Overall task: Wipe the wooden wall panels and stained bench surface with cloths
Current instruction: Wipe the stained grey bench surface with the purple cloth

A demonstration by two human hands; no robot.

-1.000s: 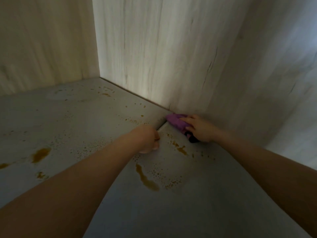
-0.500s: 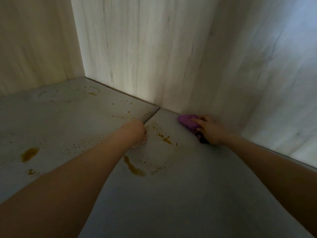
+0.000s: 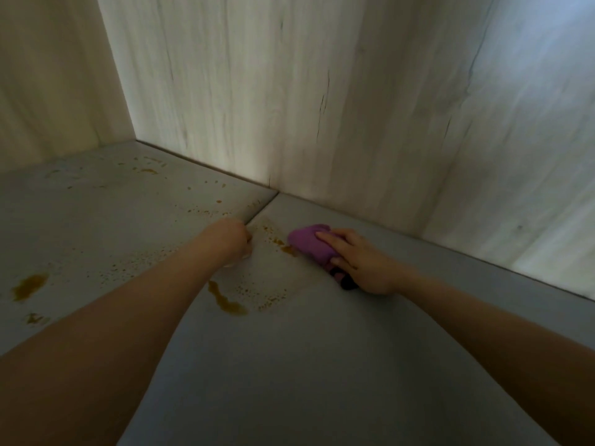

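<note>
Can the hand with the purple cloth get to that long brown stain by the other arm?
Probably yes. The right hand and purple cloth lie on the bench, with bare surface between them and the long stain.

the scene is dim and low in contrast. a soft glow runs along the foot of the wooden wall panels, brightest just above the seam with the bench surface. cooler bluish light washes the panel at the upper right. the near bench and both forearms lie in shadow. the right-hand panel is smeared with blur, and fine grain looks soft. the wide lens bends and slants the wall edges toward the frame's sides.
</note>
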